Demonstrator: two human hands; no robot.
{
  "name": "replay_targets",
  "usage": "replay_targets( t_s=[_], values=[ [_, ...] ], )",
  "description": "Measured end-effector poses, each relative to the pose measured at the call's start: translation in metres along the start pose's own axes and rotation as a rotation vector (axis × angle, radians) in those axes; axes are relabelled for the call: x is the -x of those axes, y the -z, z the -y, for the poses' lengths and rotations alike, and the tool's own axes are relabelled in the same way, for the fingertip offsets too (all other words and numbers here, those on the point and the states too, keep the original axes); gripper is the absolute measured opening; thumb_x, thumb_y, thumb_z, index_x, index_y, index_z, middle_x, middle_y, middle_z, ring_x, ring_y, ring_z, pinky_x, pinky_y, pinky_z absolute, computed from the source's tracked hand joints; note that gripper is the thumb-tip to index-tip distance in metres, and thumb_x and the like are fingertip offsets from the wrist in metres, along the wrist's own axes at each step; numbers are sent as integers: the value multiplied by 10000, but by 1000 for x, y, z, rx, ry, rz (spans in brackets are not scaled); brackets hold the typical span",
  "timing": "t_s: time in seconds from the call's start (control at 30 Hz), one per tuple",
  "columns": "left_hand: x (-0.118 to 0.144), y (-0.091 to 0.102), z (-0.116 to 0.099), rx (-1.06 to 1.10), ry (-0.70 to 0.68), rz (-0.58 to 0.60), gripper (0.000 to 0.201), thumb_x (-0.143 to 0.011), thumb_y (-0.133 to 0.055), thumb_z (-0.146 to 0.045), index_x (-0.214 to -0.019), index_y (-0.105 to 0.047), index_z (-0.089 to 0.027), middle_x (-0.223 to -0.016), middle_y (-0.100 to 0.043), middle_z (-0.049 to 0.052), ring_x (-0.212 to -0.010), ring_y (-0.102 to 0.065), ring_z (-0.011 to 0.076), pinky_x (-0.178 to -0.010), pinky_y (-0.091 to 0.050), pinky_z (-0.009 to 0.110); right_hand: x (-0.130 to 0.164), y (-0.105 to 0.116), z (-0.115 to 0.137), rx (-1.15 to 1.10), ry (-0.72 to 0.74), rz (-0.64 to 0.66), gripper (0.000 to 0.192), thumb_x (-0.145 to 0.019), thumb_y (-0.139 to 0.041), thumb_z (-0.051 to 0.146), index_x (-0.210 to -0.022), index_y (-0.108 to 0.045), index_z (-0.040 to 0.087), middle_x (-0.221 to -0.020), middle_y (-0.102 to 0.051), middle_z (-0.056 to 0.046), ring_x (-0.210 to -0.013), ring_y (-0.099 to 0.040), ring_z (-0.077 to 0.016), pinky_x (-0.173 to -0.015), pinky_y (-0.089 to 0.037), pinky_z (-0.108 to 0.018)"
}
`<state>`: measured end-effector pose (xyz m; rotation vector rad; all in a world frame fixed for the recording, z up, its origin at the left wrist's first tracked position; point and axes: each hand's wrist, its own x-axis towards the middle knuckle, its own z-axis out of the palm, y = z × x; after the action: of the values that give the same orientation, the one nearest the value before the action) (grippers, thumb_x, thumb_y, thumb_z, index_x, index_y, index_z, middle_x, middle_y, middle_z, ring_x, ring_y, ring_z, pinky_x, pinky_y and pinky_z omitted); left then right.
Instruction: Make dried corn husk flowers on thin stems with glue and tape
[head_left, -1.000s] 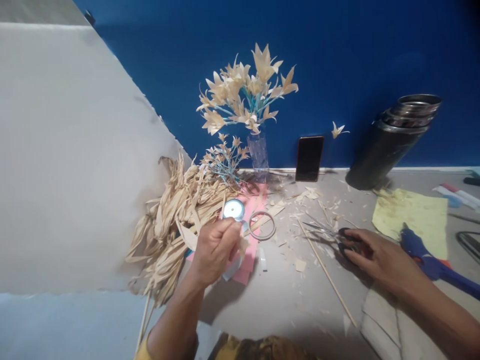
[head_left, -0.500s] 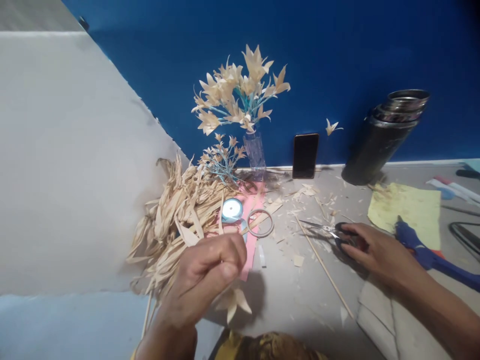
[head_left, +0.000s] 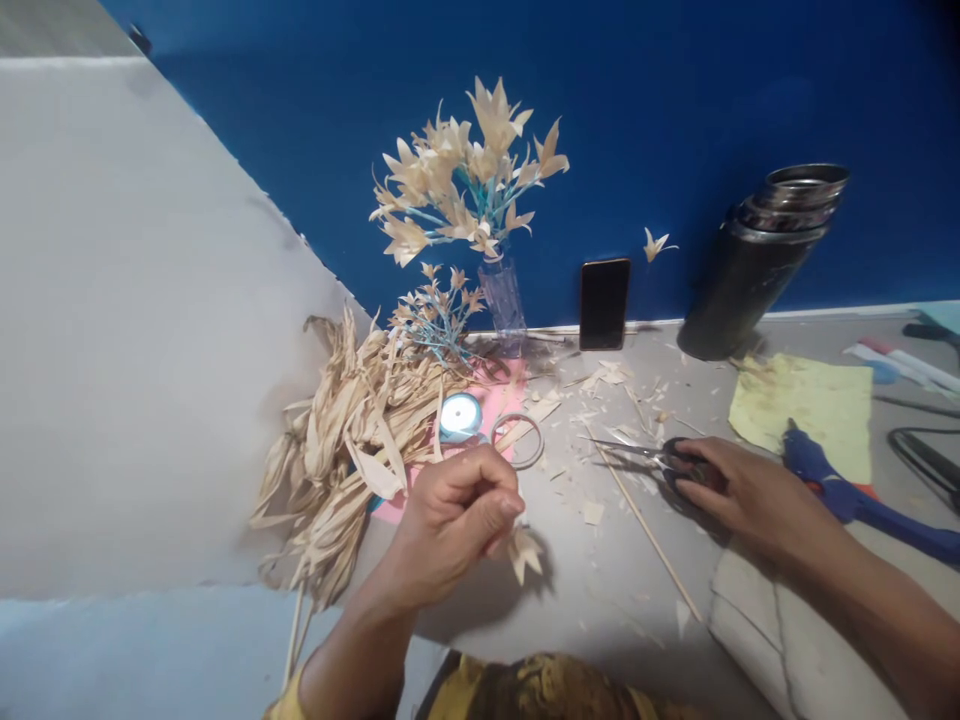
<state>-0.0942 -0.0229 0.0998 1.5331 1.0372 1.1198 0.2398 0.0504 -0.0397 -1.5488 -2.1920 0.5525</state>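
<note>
Looking at the head view, I see the left hand (head_left: pixel 466 525) closed in a pinch, with a pale flower (head_left: pixel 526 556) hanging petals-down just below it; its stem is hidden. The right hand (head_left: pixel 754 490) grips the scissors (head_left: pixel 664 457) by their handles, low over the table (head_left: pixel 600 615). Probably it is better to pinch lightly, not on the petals, and to point the blades away.

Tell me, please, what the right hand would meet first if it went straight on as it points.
Probably the thin stick: the scissors in the right hand cross its upper end in this view, though they may pass above it.
</note>
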Motion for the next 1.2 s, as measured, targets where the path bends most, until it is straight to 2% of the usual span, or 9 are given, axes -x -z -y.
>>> replay_targets(
  t_s=[0.1,0.23,0.37,0.5,0.6,0.67,0.73,0.9,1.2],
  values=[
    [-4,-3,-7,-180,-103,98,111,-963,-666,-215,-876,-728,-182,-632,-647,-3,-509,-548,92,-500,-432,208,1,0,0,21,10,4,334,-882,-605,374,-1171,-711,244,-1060,-792,-95,-861,-756,-312,-685,-561,-389],
    [-7,-8,-19,-376,-257,284,192,-965,-615,-120,-1061,-765,-193,-960,-768,98,-886,-709,182,-784,-563,287,1,-1,-1,36,18,3,341,-877,-613,372,-1177,-710,244,-1067,-794,-88,-867,-757,-309,-702,-561,-384],
    [-6,-17,-23,-550,-308,404,416,-964,-633,-145,-1372,-636,-226,-1410,-644,157,-1185,-677,216,-881,-578,281,1,-1,-1,46,19,13,342,-888,-604,373,-1188,-702,240,-1073,-795,-87,-855,-756,-298,-710,-559,-377],
    [-6,-22,-21,-692,-593,225,396,-966,-594,-86,-1343,-607,-210,-1070,-777,76,-929,-737,157,-753,-550,247,1,-1,0,53,31,2,333,-891,-599,365,-1185,-696,243,-1077,-792,-88,-854,-755,-293,-704,-555,-369],
    [-13,-18,-14,-742,-676,43,199,-994,-596,-177,-1185,-644,-208,-751,-723,-10,-653,-663,130,-656,-505,257,2,1,1,56,30,-1,322,-895,-592,361,-1177,-695,245,-1055,-793,-81,-860,-756,-295,-701,-555,-371],
    [-21,-10,-2,-794,-602,-122,171,-1014,-540,-159,-1133,-649,-217,-779,-726,-2,-698,-672,141,-700,-514,273,3,2,2,58,31,-3,323,-902,-585,364,-1182,-693,246,-1064,-792,-80,-871,-756,-298,-711,-557,-375],
    [-30,-1,16,-937,-377,-143,213,-998,-526,-128,-1159,-645,-200,-897,-747,40,-825,-688,178,-760,-524,305,3,3,2,60,32,-6,331,-909,-581,370,-1196,-691,246,-1097,-789,-83,-898,-755,-304,-725,-559,-380],
    [-43,10,68,-1233,142,156,82,-912,-614,-149,-951,-682,-173,-1018,-692,107,-1027,-626,281,-851,-498,391,4,2,2,67,23,0,328,-909,-589,383,-1189,-700,252,-1127,-790,-83,-918,-758,-307,-729,-562,-380],
    [-41,9,97,-1152,268,185,97,-911,-615,-173,-907,-712,-187,-1063,-675,119,-1051,-605,292,-817,-461,380,3,-4,-3,74,15,-24,295,-868,-635,372,-1134,-721,278,-1095,-807,-77,-853,-765,-313,-669,-561,-378]
  ],
)
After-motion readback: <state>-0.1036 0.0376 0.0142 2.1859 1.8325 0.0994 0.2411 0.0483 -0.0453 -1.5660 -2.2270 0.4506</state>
